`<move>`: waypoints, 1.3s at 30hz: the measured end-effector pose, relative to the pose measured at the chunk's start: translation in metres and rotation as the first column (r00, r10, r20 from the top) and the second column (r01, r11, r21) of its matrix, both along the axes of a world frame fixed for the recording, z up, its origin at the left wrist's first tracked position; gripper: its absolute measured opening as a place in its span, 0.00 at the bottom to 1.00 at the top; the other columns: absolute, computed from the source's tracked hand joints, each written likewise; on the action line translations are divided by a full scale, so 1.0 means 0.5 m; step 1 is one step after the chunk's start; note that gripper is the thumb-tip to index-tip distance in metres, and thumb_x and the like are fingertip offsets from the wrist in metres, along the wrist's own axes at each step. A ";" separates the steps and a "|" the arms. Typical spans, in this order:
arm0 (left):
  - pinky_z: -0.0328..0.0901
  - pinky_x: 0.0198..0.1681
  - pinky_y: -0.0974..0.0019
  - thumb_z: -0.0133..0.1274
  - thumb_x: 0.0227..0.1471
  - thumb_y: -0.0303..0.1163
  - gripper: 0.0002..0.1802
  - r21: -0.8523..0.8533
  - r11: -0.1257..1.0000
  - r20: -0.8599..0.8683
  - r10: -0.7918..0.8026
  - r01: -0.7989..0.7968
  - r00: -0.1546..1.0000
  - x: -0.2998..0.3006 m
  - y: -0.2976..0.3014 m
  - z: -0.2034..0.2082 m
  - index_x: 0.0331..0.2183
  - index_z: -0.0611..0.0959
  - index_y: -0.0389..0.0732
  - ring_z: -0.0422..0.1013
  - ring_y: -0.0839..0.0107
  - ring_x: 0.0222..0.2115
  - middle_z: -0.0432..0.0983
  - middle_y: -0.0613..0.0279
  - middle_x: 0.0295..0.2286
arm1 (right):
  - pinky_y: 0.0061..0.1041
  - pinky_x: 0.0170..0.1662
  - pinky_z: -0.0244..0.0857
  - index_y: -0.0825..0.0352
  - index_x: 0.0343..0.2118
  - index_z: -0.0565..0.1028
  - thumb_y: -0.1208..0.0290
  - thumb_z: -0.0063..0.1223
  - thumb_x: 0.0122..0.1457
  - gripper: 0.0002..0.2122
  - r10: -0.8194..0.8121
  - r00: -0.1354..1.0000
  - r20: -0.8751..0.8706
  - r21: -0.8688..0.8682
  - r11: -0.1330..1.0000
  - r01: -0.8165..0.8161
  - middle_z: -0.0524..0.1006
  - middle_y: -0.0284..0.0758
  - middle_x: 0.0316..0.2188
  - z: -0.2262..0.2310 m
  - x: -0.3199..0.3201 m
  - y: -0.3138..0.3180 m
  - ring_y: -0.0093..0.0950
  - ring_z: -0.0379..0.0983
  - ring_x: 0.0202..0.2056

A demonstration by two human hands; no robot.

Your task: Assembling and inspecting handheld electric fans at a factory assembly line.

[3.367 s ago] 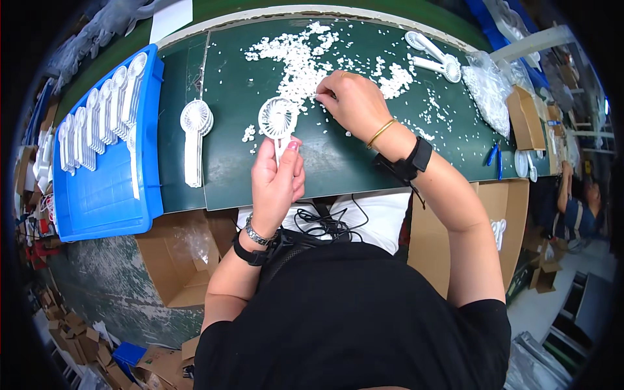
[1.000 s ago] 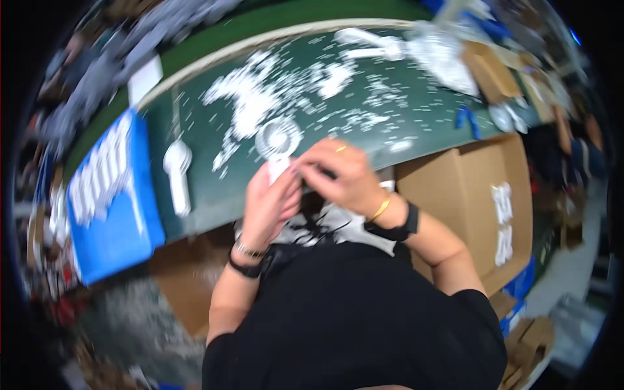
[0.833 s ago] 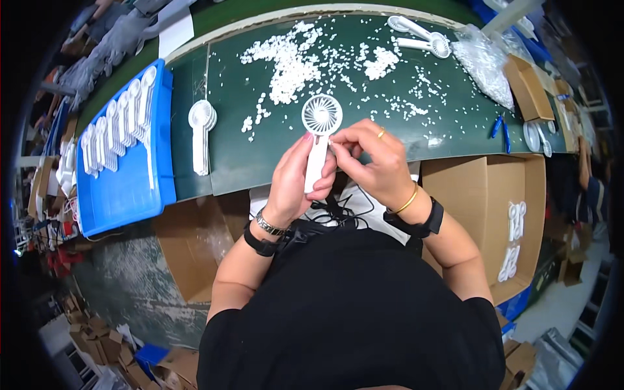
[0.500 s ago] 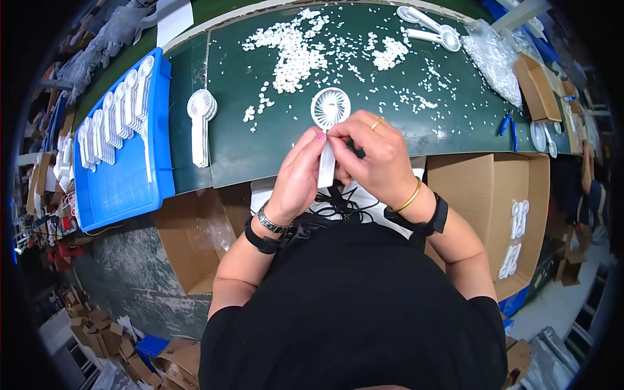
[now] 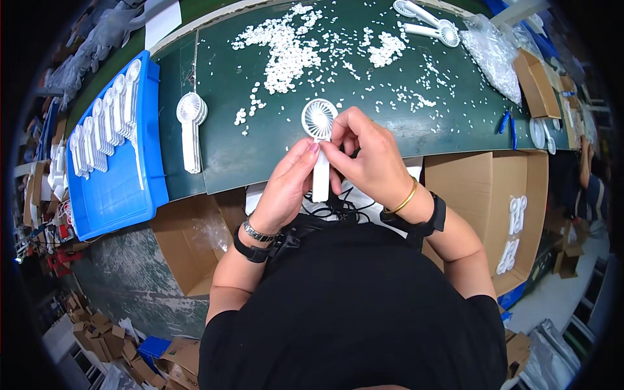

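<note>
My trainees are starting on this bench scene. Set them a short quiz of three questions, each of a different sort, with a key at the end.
1. Multiple choice: where do the left hand and right hand meet on the white fan-shaped piece?
A) The top of its round head
B) The neck just below its head
C) The bottom end of its handle
2. True or false: the blue tray holds rows of similar white pieces.
3. Fill in: the gold bangle is worn on the person's ____ side.

Key: 1. B; 2. True; 3. right.
</note>
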State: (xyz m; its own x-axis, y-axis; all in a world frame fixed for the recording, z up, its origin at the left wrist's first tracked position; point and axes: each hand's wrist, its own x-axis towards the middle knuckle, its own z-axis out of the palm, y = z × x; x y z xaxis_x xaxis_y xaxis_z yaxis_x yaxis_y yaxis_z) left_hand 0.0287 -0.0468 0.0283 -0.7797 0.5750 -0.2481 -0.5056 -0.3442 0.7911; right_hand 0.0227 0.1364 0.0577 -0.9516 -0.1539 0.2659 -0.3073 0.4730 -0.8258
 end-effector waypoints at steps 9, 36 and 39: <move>0.73 0.25 0.68 0.32 0.73 0.42 0.22 0.048 0.998 0.098 0.044 -0.049 0.994 -0.014 -0.048 0.012 0.54 0.69 0.35 0.80 0.62 0.31 0.79 0.49 0.35 | 0.23 0.29 0.68 0.69 0.38 0.81 0.80 0.62 0.57 0.07 -0.113 0.990 -0.081 0.084 0.989 0.120 0.77 0.33 0.26 -0.015 -0.053 0.083 0.24 0.74 0.25; 0.69 0.20 0.71 0.33 0.73 0.42 0.21 0.024 0.989 0.090 0.142 -0.145 0.986 -0.008 -0.050 -0.001 0.53 0.70 0.37 0.79 0.66 0.26 0.79 0.53 0.30 | 0.37 0.41 0.71 0.69 0.35 0.80 0.79 0.58 0.56 0.05 0.175 0.969 -0.173 0.469 0.880 -0.076 0.79 0.42 0.33 -0.021 -0.118 0.085 0.43 0.76 0.37; 0.71 0.23 0.66 0.33 0.72 0.42 0.22 0.039 0.992 0.118 0.112 -0.117 0.987 -0.014 -0.042 -0.012 0.52 0.70 0.35 0.79 0.63 0.26 0.78 0.51 0.30 | 0.41 0.41 0.69 0.70 0.33 0.78 0.80 0.56 0.55 0.03 0.204 0.968 -0.149 0.503 0.858 -0.104 0.75 0.45 0.32 -0.039 -0.118 0.098 0.47 0.73 0.37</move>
State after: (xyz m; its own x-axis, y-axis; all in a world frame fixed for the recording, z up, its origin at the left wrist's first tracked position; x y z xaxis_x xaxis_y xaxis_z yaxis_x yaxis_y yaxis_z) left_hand 0.0217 -0.0680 0.0221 -0.8086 0.4965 -0.3157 -0.5479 -0.4398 0.7116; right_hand -0.0364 0.1852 0.0383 -0.8434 -0.4519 0.2906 -0.5367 0.7322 -0.4194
